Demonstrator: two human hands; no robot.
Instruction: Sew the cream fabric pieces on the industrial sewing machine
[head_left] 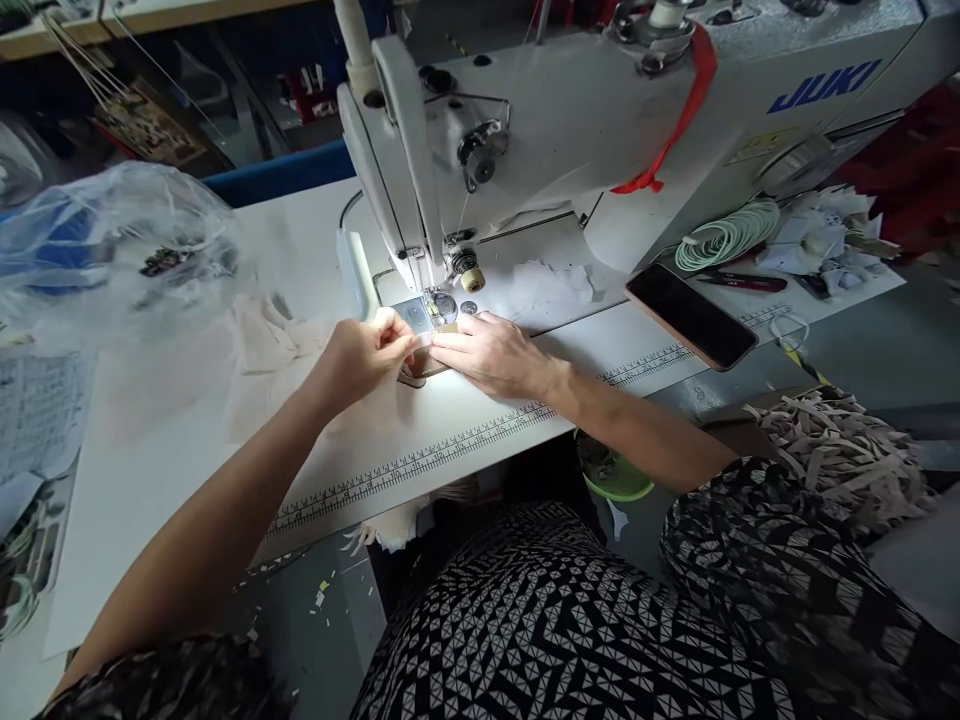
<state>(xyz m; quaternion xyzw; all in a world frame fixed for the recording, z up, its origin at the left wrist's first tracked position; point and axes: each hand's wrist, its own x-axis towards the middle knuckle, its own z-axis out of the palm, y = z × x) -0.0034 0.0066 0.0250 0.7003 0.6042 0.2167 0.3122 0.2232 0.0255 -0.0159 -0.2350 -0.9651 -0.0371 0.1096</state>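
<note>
My left hand [373, 347] is closed, thumb and forefinger pinching a small pale strip [424, 339] just in front of the presser foot [433, 308]. From the other side, my right hand [499, 357] lies flat with its fingers stretched out, the tips touching the same strip. Under the fingers shows a brownish flat piece [429, 362], mostly hidden, so its kind is unclear. The sewing machine's lamp lights the needle area brightly. Sheer pale fabric pieces [262, 345] lie left of my left hand.
A phone [691, 315] lies right of my right forearm. Beyond it are a coil of pale green cord [727, 235], red-handled snips [742, 282] and scraps [817, 240]. A clear plastic bag [127, 250] sits at the left. A printed ruler [420, 455] runs along the table's front edge.
</note>
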